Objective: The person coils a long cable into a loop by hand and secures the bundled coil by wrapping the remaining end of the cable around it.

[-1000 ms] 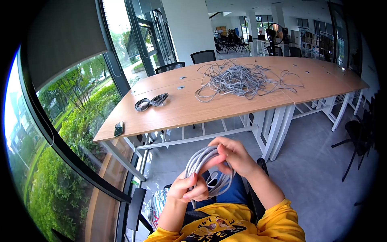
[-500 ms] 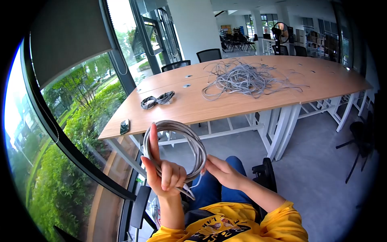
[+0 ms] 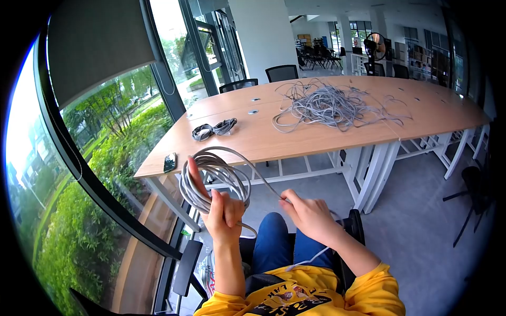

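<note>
A coil of grey cable (image 3: 238, 181) hangs in several loops around the upright finger of my left hand (image 3: 222, 215), whose other fingers are curled on it. From the top of the coil, one strand runs down to the right into my right hand (image 3: 310, 215), where thumb and fingers pinch it. Past that hand, the loose end of the cable drops across my lap. A short cable tail also curves out below my left hand. Both hands are in the air in front of the table edge.
On the wooden table (image 3: 337, 143) lie a large tangle of grey cable (image 3: 332, 108), a bundled dark cable (image 3: 213, 129) and a phone (image 3: 169, 162). Windows line the left side. A black chair (image 3: 472, 195) stands on the right, and a fan (image 3: 375, 47) at the back.
My right hand has moved right, away from the coil, drawing a strand out with it. The coil in my left hand has turned and its loops have spread. The view has shifted slightly.
</note>
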`<state>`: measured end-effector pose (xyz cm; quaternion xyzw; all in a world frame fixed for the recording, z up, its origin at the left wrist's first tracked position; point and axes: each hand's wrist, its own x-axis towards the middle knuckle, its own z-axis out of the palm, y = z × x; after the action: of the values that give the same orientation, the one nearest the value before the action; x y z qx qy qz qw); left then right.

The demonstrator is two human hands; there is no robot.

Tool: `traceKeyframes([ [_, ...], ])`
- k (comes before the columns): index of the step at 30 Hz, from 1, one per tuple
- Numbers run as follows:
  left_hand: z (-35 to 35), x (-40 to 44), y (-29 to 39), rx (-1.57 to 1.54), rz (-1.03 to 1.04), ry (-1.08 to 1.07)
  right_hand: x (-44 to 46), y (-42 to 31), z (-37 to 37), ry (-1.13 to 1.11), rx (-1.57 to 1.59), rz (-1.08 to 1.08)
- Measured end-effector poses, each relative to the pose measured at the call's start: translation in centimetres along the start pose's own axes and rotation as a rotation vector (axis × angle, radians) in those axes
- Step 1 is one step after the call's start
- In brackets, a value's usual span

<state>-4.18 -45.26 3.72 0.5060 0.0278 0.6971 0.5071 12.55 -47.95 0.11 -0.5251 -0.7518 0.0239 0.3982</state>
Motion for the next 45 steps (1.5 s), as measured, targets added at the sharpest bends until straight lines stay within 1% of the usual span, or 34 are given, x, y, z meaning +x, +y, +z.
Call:
traceKeyframes([
  [1,0.0,-0.1,-0.2,-0.002,-0.003,0.0,0.0,0.0,-0.1,-0.001,-0.001,0.003],
  [3,0.0,-0.4,-0.6,-0.035,0.018,-0.084,0.0,0.1,-0.1,0.117,-0.28,-0.144],
  [4,0.0,-0.5,-0.7,-0.035,0.016,-0.085,0.0,0.2,0.0,0.117,-0.28,-0.141],
  [6,-0.1,-0.6,-0.9,-0.046,-0.01,-0.124,0.0,0.4,0.4,0.054,-0.424,-0.24],
  [7,-0.2,-0.6,-1.0,-0.094,-0.014,-0.127,-0.1,0.4,0.7,0.055,-0.424,-0.238],
  [8,-0.7,-0.5,-1.1,-0.094,-0.015,-0.128,-0.3,0.2,1.0,-0.011,-0.479,-0.287],
  [9,-1.2,-0.2,-1.1,-0.089,-0.066,-0.189,-0.5,0.2,1.1,-0.077,-0.534,-0.336],
  [10,-1.3,0.0,-1.1,-0.084,-0.118,-0.251,-0.5,0.1,0.9,-0.078,-0.534,-0.335],
  [11,-1.0,-0.1,-0.9,0.032,-0.156,-0.186,-0.5,-0.1,0.6,-0.087,-0.506,-0.39],
  [12,-1.2,0.1,-0.7,0.199,-0.227,-0.206,-0.5,-0.2,0.3,-0.096,-0.478,-0.446],
  [14,-0.5,0.4,-0.5,0.391,-0.348,-0.237,-0.5,-0.3,0.4,-0.105,-0.471,-0.473],
  [15,-0.2,0.5,-0.7,0.425,-0.385,-0.238,-0.5,-0.4,0.4,-0.113,-0.464,-0.502],
  [16,0.2,0.4,-1.3,0.404,-0.428,-0.17,-0.6,-0.4,0.6,-0.113,-0.465,-0.501],
  [18,0.7,0.3,-2.3,0.473,-0.445,-0.146,-0.5,-0.2,1.1,-0.029,-0.452,-0.55],
  [19,0.6,0.1,-2.8,0.473,-0.446,-0.147,-0.4,-0.1,1.2,-0.029,-0.452,-0.549],
  [21,0.4,-0.3,-3.6,0.77,-0.362,-0.227,-0.1,0.1,1.3,0.041,-0.333,-0.584],
  [22,1.0,-0.2,-3.1,1.077,-0.36,-0.245,-0.1,0.0,1.2,0.04,-0.333,-0.583],
  [24,1.0,-0.4,-3.4,1.109,-0.242,-0.276,-0.1,-0.3,0.9,0.12,-0.352,-0.573],
  [25,1.1,-0.3,-3.3,1.109,-0.243,-0.275,-0.2,-0.3,1.0,0.119,-0.352,-0.573],
  [27,1.2,0.0,-2.8,1.156,-0.326,-0.321,-0.4,-0.5,1.0,0.131,-0.322,-0.529],
  [28,1.1,0.0,-2.8,1.156,-0.325,-0.319,-0.2,-0.6,0.8,0.13,-0.322,-0.531],
  [30,0.3,-0.3,-3.0,0.951,-0.51,-0.279,0.3,-0.7,-0.2,0.122,-0.297,-0.437],
  [31,-0.5,-0.3,-3.3,0.976,-0.452,-0.399,0.4,-0.9,-0.6,0.104,-0.315,-0.43],
  [32,-0.8,-0.2,-3.0,0.975,-0.454,-0.399,0.5,-0.8,-1.1,0.102,-0.314,-0.43],
  [34,-0.3,0.5,-1.9,0.945,-0.733,-0.285,0.6,-0.4,-2.6,0.091,-0.304,-0.344],
  [35,-0.8,0.7,-1.8,0.82,-0.685,-0.169,0.7,0.0,-3.7,-0.005,-0.214,-0.244],
  [36,-1.4,1.0,-1.4,0.721,-0.674,-0.139,1.0,0.2,-4.9,-0.126,-0.083,-0.125],
  [38,-2.8,1.6,-1.0,0.473,-0.703,-0.137,1.5,0.5,-5.8,-0.169,0.188,0.003],
  [39,-3.0,1.6,-1.2,0.351,-0.731,-0.112,1.7,0.4,-5.8,-0.176,0.366,-0.016],
  [40,-3.1,1.5,-1.3,0.354,-0.734,-0.114,2.1,0.0,-5.7,-0.173,0.369,-0.014],
  [42,-3.3,1.2,-1.6,0.034,-0.827,-0.167,3.1,-1.0,-5.6,-0.051,0.473,-0.025],
  [43,-3.8,1.0,-2.1,-0.081,-0.866,-0.179,3.5,-1.3,-5.7,-0.012,0.435,-0.068],
  [44,-4.3,1.0,-2.8,-0.225,-0.89,-0.292,3.7,-1.2,-5.0,-0.011,0.436,-0.067],
  [45,-4.4,0.7,-3.1,-0.278,-0.9,-0.309,4.1,-0.9,-4.1,0.123,0.417,-0.142],
])
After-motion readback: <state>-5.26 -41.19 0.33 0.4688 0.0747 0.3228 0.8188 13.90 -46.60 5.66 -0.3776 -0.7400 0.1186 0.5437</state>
